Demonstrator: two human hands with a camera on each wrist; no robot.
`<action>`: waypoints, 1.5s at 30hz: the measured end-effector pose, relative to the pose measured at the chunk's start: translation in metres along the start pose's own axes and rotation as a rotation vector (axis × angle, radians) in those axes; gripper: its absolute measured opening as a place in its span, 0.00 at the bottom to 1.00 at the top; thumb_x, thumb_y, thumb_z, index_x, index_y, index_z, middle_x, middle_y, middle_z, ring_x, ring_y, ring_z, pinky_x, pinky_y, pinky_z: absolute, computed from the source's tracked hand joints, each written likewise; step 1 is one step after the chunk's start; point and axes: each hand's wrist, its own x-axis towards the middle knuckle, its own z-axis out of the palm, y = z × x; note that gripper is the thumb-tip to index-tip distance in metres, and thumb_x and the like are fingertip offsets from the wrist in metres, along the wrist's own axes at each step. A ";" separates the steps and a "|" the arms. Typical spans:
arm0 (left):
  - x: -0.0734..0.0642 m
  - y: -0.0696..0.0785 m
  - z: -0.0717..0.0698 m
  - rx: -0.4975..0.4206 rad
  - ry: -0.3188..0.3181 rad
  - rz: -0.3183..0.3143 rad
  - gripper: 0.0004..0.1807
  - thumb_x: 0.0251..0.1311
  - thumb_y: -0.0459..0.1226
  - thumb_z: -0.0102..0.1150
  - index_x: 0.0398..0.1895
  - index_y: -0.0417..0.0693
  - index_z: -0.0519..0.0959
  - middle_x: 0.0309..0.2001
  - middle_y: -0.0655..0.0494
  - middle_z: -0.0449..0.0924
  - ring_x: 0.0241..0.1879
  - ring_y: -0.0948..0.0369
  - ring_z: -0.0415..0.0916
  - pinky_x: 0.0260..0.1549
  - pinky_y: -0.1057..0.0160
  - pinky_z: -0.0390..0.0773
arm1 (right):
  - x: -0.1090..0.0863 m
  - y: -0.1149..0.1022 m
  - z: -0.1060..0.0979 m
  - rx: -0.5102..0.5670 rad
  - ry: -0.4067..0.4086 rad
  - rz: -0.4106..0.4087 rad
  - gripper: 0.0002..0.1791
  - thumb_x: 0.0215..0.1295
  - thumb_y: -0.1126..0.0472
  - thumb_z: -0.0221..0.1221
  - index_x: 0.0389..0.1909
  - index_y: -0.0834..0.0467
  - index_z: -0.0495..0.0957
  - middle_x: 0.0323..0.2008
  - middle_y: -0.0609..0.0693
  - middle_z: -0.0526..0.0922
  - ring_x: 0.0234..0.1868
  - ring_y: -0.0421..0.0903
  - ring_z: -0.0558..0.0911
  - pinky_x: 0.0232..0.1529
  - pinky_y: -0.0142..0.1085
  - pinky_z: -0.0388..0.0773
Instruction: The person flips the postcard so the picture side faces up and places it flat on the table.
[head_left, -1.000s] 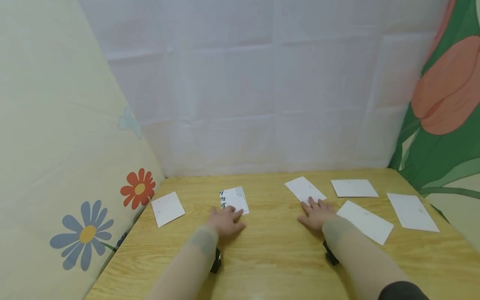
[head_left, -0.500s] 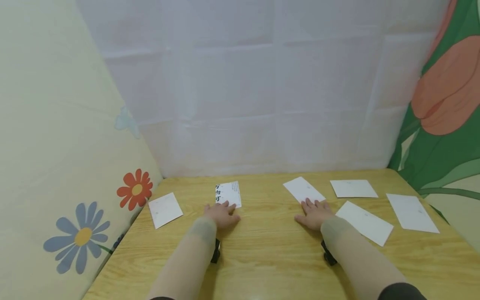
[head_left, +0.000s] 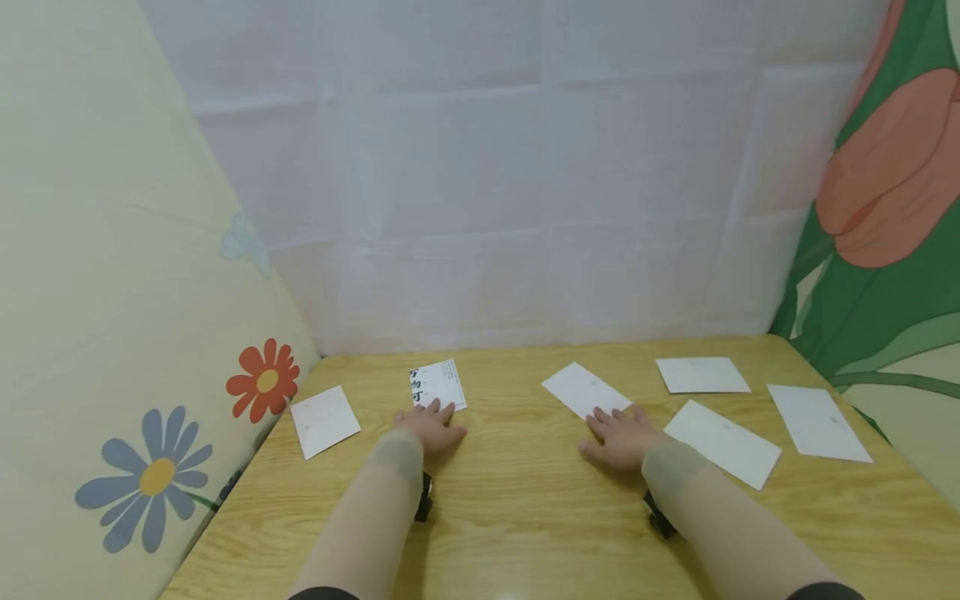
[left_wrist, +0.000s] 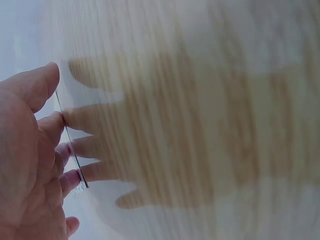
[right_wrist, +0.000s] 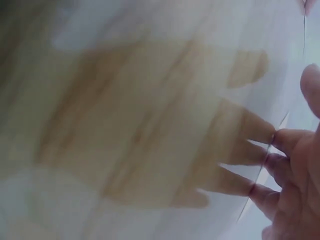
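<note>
Under the fingertips of my left hand (head_left: 429,428) lies a white card (head_left: 441,383) with black characters along its left side and small print at its right. The left wrist view shows those fingers, nearly straight, reaching over the card's near edge. My right hand (head_left: 619,437), fingers spread, touches the lower right end of a plain white card (head_left: 579,388). In the right wrist view the right fingertips (right_wrist: 286,141) meet this card's edge. Each hand hides a corner of its card. Both cards lie flat on the wooden table (head_left: 510,500).
Another white card (head_left: 326,421) lies at the table's left edge. On the right lie a back card (head_left: 702,376), a slanted card (head_left: 723,443) beside my right wrist, and a card (head_left: 819,422) near the right edge. A white cloth (head_left: 465,183) hangs behind the table.
My left hand has slid the printed card away from me and to the left. The right hand has drawn its card left and slightly nearer. The other cards stay put.
</note>
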 end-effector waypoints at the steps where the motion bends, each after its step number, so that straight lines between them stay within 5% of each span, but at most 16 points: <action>1: 0.000 -0.001 0.000 -0.003 -0.003 -0.001 0.37 0.68 0.60 0.40 0.75 0.54 0.56 0.75 0.45 0.48 0.72 0.41 0.46 0.65 0.35 0.41 | -0.002 -0.001 -0.001 -0.007 -0.002 -0.010 0.38 0.72 0.37 0.42 0.72 0.60 0.58 0.73 0.57 0.56 0.71 0.63 0.55 0.68 0.61 0.35; 21: 0.001 0.003 -0.002 0.013 0.024 0.068 0.38 0.67 0.60 0.41 0.75 0.54 0.53 0.75 0.47 0.46 0.73 0.44 0.44 0.66 0.37 0.40 | -0.037 -0.023 0.007 -0.098 -0.022 -0.220 0.38 0.67 0.33 0.46 0.70 0.53 0.64 0.71 0.50 0.61 0.71 0.55 0.60 0.70 0.56 0.41; 30: -0.004 0.026 -0.002 -0.028 0.099 0.236 0.36 0.68 0.57 0.45 0.75 0.56 0.54 0.75 0.50 0.49 0.73 0.48 0.47 0.67 0.39 0.42 | -0.046 -0.023 0.012 -0.094 -0.027 -0.300 0.38 0.67 0.32 0.46 0.71 0.50 0.63 0.71 0.48 0.60 0.71 0.54 0.60 0.70 0.57 0.41; 39: -0.018 0.056 0.004 0.051 0.047 0.462 0.34 0.67 0.49 0.53 0.73 0.50 0.60 0.73 0.52 0.57 0.71 0.49 0.52 0.65 0.39 0.50 | -0.052 -0.023 0.016 -0.079 -0.060 -0.369 0.36 0.67 0.33 0.45 0.70 0.48 0.64 0.71 0.45 0.61 0.72 0.52 0.58 0.70 0.56 0.41; 45: -0.027 0.067 0.008 0.141 -0.018 0.485 0.35 0.65 0.51 0.55 0.74 0.56 0.59 0.74 0.56 0.53 0.73 0.52 0.49 0.67 0.42 0.48 | -0.053 -0.023 0.017 -0.064 -0.072 -0.387 0.35 0.67 0.33 0.46 0.69 0.46 0.65 0.71 0.43 0.61 0.72 0.51 0.59 0.70 0.55 0.45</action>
